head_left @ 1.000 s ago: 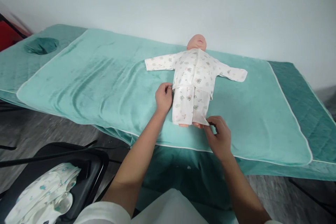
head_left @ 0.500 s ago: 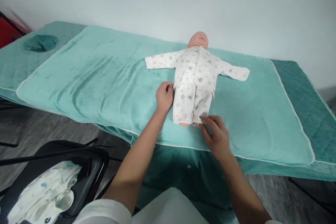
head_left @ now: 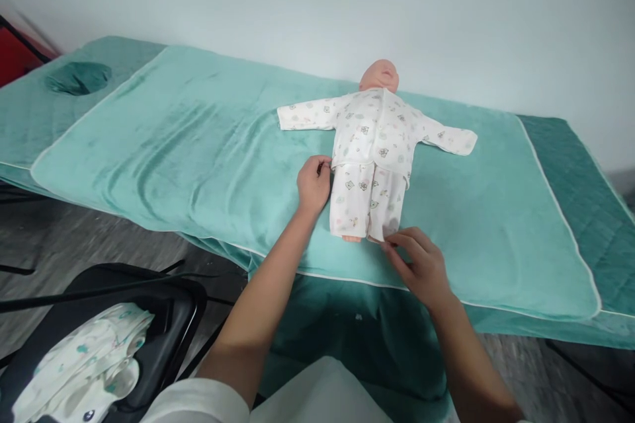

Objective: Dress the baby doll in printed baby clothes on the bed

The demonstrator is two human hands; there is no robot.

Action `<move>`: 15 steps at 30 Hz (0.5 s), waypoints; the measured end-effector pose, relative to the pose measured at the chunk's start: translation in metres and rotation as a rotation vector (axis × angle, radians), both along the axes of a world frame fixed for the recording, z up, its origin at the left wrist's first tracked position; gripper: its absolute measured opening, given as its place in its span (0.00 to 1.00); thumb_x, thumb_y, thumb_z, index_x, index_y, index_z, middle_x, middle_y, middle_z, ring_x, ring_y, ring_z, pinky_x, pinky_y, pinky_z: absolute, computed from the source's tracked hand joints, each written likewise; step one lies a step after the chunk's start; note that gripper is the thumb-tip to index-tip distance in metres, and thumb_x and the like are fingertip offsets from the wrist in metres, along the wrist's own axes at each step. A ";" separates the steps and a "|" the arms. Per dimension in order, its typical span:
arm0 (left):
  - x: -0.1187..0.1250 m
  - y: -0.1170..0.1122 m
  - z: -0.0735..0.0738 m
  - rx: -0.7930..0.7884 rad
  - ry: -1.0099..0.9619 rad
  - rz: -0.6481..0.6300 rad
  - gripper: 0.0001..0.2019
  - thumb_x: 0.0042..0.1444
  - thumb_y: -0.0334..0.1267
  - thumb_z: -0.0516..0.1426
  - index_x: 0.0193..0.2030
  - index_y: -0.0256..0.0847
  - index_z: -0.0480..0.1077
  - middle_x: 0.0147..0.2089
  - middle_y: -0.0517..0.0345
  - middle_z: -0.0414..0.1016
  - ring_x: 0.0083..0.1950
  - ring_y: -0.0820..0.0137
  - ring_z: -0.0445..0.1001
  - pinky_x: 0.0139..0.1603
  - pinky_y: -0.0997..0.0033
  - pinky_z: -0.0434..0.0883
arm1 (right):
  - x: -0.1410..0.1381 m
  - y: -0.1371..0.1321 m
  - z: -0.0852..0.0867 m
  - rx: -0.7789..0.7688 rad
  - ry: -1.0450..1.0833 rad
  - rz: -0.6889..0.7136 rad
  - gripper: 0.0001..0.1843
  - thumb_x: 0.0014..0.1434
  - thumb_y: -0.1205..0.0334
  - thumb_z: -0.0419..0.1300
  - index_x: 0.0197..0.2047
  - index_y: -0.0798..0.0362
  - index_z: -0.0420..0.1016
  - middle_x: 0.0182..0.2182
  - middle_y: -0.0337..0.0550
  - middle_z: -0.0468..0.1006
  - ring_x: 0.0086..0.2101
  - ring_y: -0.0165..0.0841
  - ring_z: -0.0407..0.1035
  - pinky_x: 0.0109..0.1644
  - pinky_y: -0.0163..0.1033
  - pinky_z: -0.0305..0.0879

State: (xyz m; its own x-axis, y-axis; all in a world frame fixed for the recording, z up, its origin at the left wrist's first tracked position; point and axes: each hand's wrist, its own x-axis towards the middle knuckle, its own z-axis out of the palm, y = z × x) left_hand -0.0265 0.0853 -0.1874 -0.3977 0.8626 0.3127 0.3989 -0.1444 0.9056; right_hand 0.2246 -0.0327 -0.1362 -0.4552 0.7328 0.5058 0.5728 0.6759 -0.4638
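Observation:
A baby doll lies on its back across the green bed, head toward the wall. It wears a white printed baby jacket with both sleeves spread wide, and matching baby trousers. My right hand pinches the bottom hem of the trouser leg on the right between thumb and fingers. At the doll's left-hand side in the picture, my left hand is closed against the edge where jacket and trousers meet; its fingertips are partly hidden. One foot of the doll shows below the other trouser leg.
A green velvety cover with white piping is spread on the bed, which has a round hole at its left end. A black chair at lower left carries folded printed baby clothes. A pale wall stands behind.
My right hand has drawn the trouser hem downward, and the foot in that leg is now covered. My left hand stays at the doll's side.

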 end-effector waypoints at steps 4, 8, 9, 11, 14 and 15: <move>0.000 -0.001 0.000 -0.003 0.000 -0.005 0.10 0.63 0.32 0.52 0.41 0.45 0.75 0.41 0.57 0.80 0.43 0.65 0.77 0.50 0.63 0.72 | 0.013 0.003 -0.002 -0.089 0.064 0.022 0.03 0.66 0.66 0.61 0.41 0.49 0.76 0.32 0.42 0.78 0.32 0.33 0.73 0.35 0.39 0.69; 0.000 0.001 0.000 0.031 -0.006 0.031 0.10 0.64 0.33 0.52 0.42 0.44 0.75 0.43 0.55 0.79 0.45 0.65 0.76 0.52 0.63 0.72 | 0.018 0.029 -0.006 -0.206 0.283 -0.190 0.08 0.67 0.60 0.60 0.35 0.50 0.76 0.32 0.40 0.77 0.32 0.32 0.71 0.38 0.39 0.67; 0.000 0.003 0.001 0.043 -0.020 0.046 0.09 0.65 0.34 0.53 0.43 0.44 0.75 0.45 0.54 0.79 0.47 0.65 0.76 0.54 0.63 0.72 | 0.017 0.043 -0.008 -0.254 0.376 -0.280 0.08 0.67 0.57 0.61 0.37 0.49 0.77 0.34 0.40 0.78 0.35 0.32 0.72 0.41 0.39 0.68; -0.001 0.010 0.001 0.043 -0.102 0.059 0.09 0.65 0.37 0.54 0.46 0.43 0.75 0.49 0.51 0.79 0.51 0.65 0.76 0.58 0.62 0.72 | 0.015 0.077 -0.014 -0.388 0.620 -0.415 0.09 0.65 0.54 0.63 0.45 0.48 0.78 0.43 0.42 0.80 0.43 0.33 0.73 0.49 0.41 0.70; -0.002 0.029 0.005 -0.026 -0.340 -0.005 0.11 0.64 0.44 0.57 0.48 0.42 0.75 0.51 0.51 0.80 0.52 0.65 0.78 0.60 0.60 0.73 | 0.008 0.135 -0.021 -0.627 0.971 -0.331 0.12 0.59 0.54 0.68 0.44 0.49 0.77 0.40 0.40 0.80 0.42 0.34 0.75 0.51 0.42 0.74; -0.002 0.036 0.008 -0.054 -0.416 -0.040 0.12 0.64 0.46 0.58 0.47 0.41 0.75 0.49 0.51 0.81 0.51 0.65 0.79 0.58 0.60 0.74 | 0.004 0.152 -0.022 -0.701 1.052 -0.289 0.11 0.57 0.54 0.69 0.41 0.49 0.76 0.38 0.39 0.80 0.41 0.35 0.75 0.50 0.43 0.75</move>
State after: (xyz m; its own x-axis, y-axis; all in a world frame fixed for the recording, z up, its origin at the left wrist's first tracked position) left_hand -0.0288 0.1214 -0.1796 -0.4462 0.8907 0.0867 -0.0069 -0.1003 0.9949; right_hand 0.2290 0.1197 -0.1577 0.1421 0.9898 -0.0077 -0.1973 0.0207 -0.9801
